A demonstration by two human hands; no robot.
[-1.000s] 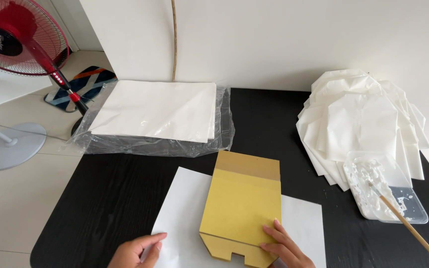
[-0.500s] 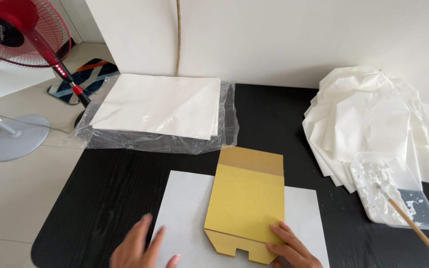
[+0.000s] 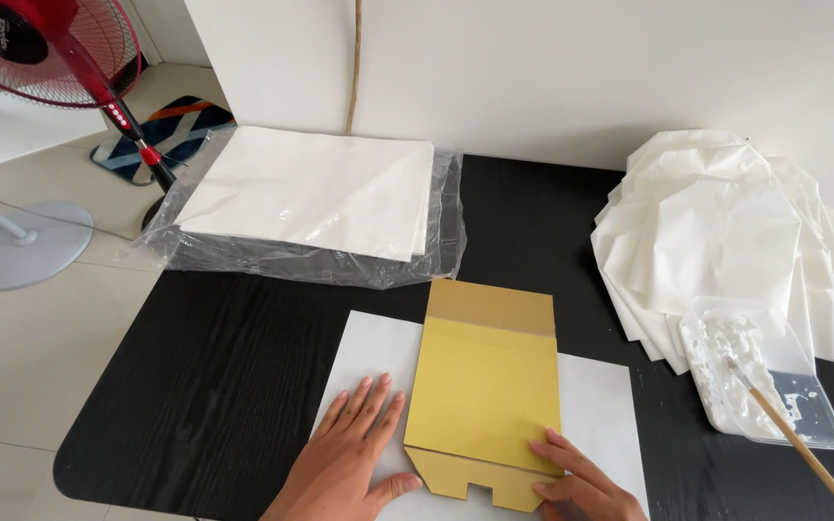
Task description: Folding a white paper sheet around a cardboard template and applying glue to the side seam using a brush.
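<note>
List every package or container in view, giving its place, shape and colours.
Clear plastic wrapper: far left of table, crinkled, holding a flat stack of white sheets.
Clear plastic tray: right edge, rectangular, smeared with white paste, wooden stick resting in it.
No signs or screens.

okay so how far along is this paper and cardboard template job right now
Looks done: a pile of folded white papers sits at the right, beside a glue tray with a stick. In hand: the left hand lies flat on a white sheet, and the right hand presses the yellow cardboard template onto it. Left: this sheet is unfolded, and a stack of white sheets waits in plastic.
</note>
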